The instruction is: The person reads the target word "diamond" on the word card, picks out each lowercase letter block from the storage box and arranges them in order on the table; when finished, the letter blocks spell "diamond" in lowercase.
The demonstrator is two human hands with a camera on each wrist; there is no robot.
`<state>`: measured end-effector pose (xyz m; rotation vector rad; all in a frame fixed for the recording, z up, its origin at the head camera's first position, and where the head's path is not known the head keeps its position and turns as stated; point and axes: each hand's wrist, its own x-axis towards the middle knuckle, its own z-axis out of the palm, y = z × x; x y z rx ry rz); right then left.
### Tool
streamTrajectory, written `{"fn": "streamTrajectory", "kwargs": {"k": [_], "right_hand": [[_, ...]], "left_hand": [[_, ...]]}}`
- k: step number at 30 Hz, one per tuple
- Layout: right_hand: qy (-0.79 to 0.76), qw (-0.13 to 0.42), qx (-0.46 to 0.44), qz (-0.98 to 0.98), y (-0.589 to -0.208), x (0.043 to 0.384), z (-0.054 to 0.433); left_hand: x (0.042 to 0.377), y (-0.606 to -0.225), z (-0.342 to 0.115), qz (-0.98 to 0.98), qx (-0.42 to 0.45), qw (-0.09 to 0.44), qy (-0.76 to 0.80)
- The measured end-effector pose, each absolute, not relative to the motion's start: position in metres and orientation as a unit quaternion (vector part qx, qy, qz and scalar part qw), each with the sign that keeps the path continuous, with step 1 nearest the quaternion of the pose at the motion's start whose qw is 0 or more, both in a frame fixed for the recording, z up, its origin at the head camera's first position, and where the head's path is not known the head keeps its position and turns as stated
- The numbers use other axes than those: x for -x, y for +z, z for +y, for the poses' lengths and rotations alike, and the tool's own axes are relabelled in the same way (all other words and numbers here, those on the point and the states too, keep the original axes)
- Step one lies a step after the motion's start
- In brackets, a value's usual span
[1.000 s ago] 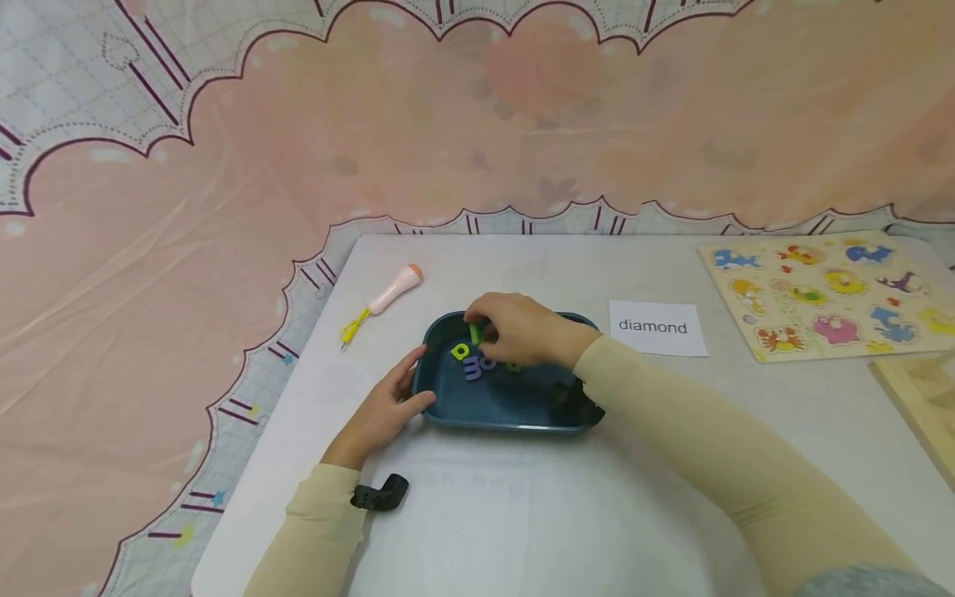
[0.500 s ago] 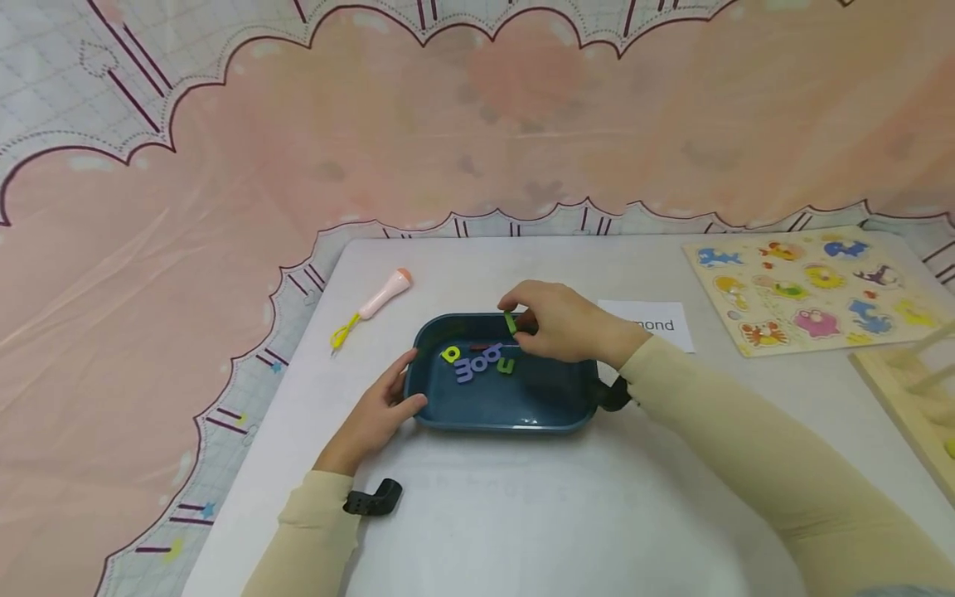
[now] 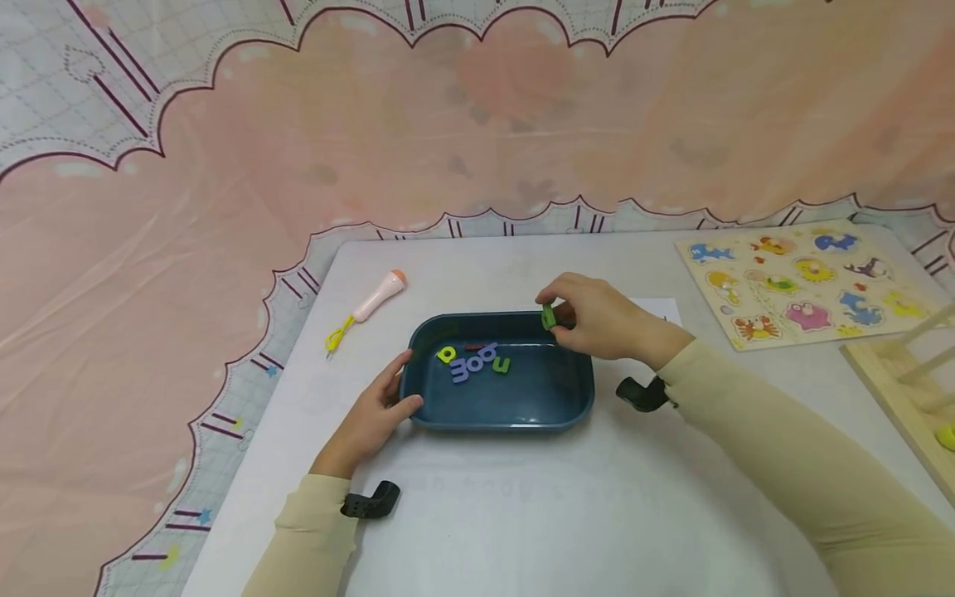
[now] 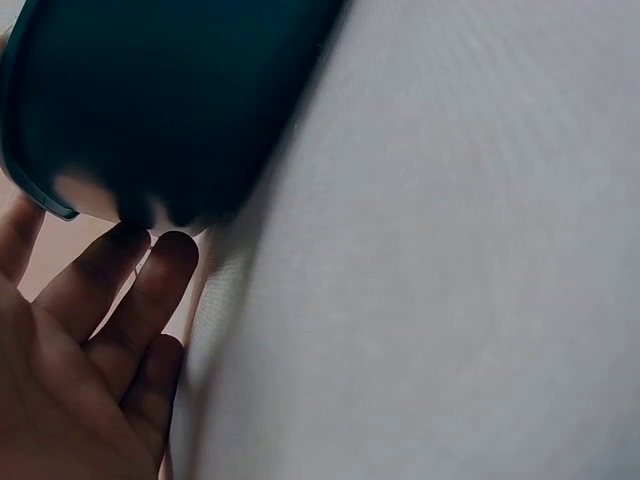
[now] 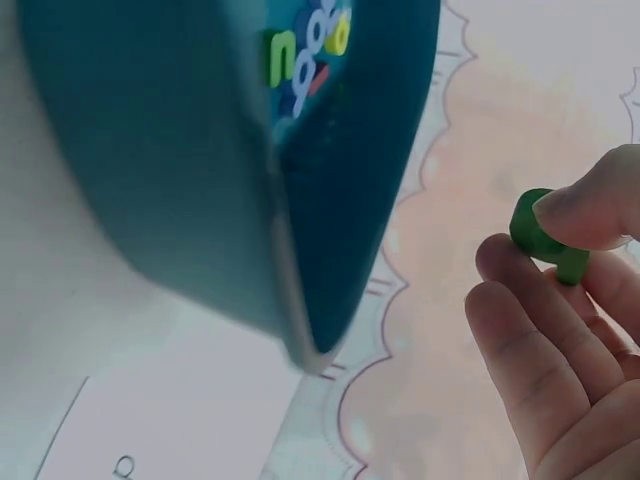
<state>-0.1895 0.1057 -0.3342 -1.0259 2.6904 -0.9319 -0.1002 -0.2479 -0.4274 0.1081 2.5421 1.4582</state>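
My right hand (image 3: 604, 319) pinches a small green toy letter (image 5: 535, 225) between thumb and fingers, over the back right corner of a dark teal tray (image 3: 545, 398). At the tray's left end, my left hand (image 3: 366, 427) holds the rim, thumb toward the front and fingers (image 4: 165, 265) against the outer side. Inside the tray, toward its left half, lie several letters: a yellow one (image 3: 446, 355), purple ones (image 3: 474, 364), a green n (image 3: 501, 365) and a red piece (image 3: 474, 347) seen edge-on.
Behind my right wrist lies a white card (image 3: 660, 308), mostly covered. A pink-handled toy with a yellow looped end (image 3: 380, 294) is at the back left. An animal puzzle board (image 3: 809, 319) and a wooden frame with pegs (image 3: 888, 377) stand at the right.
My right hand has lifted the green letter from among the other letters and carried it rightward to the tray's back right corner. The left hand stays on the tray.
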Motion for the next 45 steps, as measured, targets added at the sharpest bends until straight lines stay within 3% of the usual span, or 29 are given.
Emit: {"fn": "streamTrajectory", "kwargs": {"k": [12, 25, 45], "right_hand": [[-0.299, 0.024, 0.303, 0.904, -0.344, 0.191, 0.135], [-0.339, 0.068, 0.233, 0.909, -0.367, 0.185, 0.157], [-0.331, 0.088, 0.179, 0.922, -0.395, 0.187, 0.18]], "left_hand": [[0.102, -0.429, -0.248, 0.863, -0.032, 0.099, 0.494], [0.102, -0.43, -0.248, 0.861, -0.028, 0.103, 0.497], [0.101, -0.43, -0.245, 0.86, -0.023, 0.101, 0.5]]}}
